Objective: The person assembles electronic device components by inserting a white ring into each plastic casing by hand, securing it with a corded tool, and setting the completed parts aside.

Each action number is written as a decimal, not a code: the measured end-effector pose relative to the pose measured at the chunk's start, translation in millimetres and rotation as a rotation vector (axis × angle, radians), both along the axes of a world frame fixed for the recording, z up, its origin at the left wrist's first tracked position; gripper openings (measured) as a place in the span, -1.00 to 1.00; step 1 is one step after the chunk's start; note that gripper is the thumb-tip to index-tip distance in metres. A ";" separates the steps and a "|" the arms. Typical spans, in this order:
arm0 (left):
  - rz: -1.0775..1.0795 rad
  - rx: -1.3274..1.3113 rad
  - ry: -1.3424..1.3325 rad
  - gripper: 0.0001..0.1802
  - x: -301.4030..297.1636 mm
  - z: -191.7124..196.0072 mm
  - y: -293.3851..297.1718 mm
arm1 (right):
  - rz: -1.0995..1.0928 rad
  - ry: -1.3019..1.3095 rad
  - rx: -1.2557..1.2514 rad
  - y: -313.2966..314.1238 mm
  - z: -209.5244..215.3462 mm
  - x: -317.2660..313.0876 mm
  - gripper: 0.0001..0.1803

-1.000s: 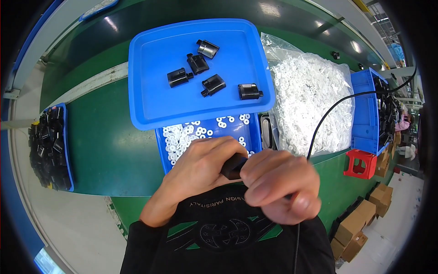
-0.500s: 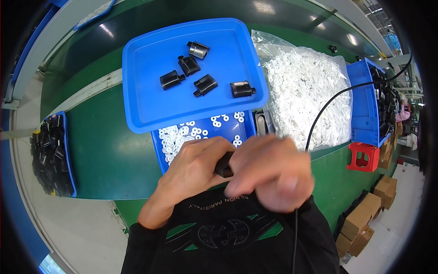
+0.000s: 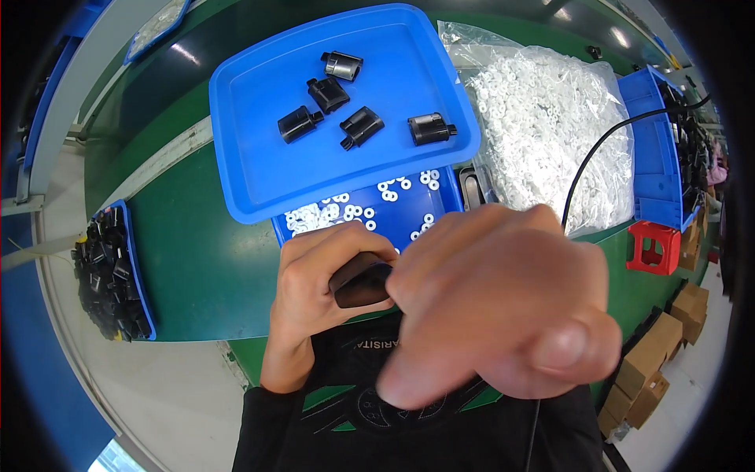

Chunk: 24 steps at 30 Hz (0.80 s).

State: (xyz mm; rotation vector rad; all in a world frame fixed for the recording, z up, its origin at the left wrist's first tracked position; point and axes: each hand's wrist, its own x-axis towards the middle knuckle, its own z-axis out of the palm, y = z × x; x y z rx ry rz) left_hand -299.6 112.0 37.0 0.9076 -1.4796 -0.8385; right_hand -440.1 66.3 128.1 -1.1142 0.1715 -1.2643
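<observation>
My left hand (image 3: 314, 271) is closed around a black plastic housing (image 3: 360, 282), its flat end turned up toward me. Close in front of it, large and partly blurred, my right hand (image 3: 503, 303) is curled with its fingers bent; whatever it may hold is hidden. The right fingers overlap the housing's right side, and I cannot tell if they touch it. Beyond both hands, several similar black housings (image 3: 362, 126) lie in a blue tray (image 3: 236, 177). That tray overlaps a second blue tray (image 3: 401, 211) of small white rings (image 3: 314, 216).
A clear bag of white rings (image 3: 550, 134) lies right of the trays. A blue crate (image 3: 653, 153) of black parts stands farther right, above a red stool (image 3: 654, 248). Another bin of black parts (image 3: 110, 271) sits left. A black cable (image 3: 591, 149) passes behind my right hand.
My right hand has come closer to the camera and looks larger. More of the housing in my left hand now shows. The view has shifted slightly, so the trays appear higher.
</observation>
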 end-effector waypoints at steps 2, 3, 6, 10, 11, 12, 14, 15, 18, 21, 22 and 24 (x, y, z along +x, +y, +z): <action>0.045 -0.002 0.006 -0.65 9.4 2.6 3.3 | 0.057 -0.003 0.000 -3.3 -17.1 7.2 -0.40; 0.042 0.099 -0.162 -0.66 17.4 12.8 4.6 | 0.096 -0.004 0.023 -3.4 -23.6 11.6 -0.40; 0.016 0.204 -0.216 -0.68 12.3 22.6 1.3 | 0.119 0.017 0.028 -1.6 -24.1 7.4 -0.38; 0.064 0.128 -0.366 -0.70 17.8 19.1 0.0 | 0.149 0.069 -0.091 -13.0 -37.0 11.0 -0.42; 0.059 0.113 -0.373 -0.70 20.0 18.0 0.6 | 0.160 0.100 -0.180 -17.3 -40.9 11.8 -0.44; 0.073 0.195 -0.338 -0.73 21.7 17.3 5.0 | 0.149 0.094 -0.197 -16.1 -44.9 12.1 -0.44; 0.069 0.218 -0.312 -0.76 23.3 11.8 7.6 | 0.159 0.180 -0.198 -12.9 -55.0 14.3 -0.49; 0.126 0.241 -0.400 -0.78 22.9 8.2 11.8 | 0.137 0.175 -0.237 -10.6 -58.6 16.1 -0.49; 0.224 0.232 -0.503 -0.83 19.7 11.9 19.1 | 0.233 0.202 -0.081 -5.0 -64.5 18.3 -0.48; 0.250 0.299 -0.439 -0.82 26.4 11.2 30.5 | 0.329 0.081 -0.003 2.1 -70.4 11.4 -0.39; 0.302 0.318 -0.442 -0.79 31.9 2.8 33.3 | 0.327 0.002 0.026 7.5 -69.4 4.5 -0.36; 0.356 0.317 -0.437 -0.77 36.5 -3.6 43.1 | 0.238 -0.062 -0.002 10.1 -69.8 -17.7 -0.35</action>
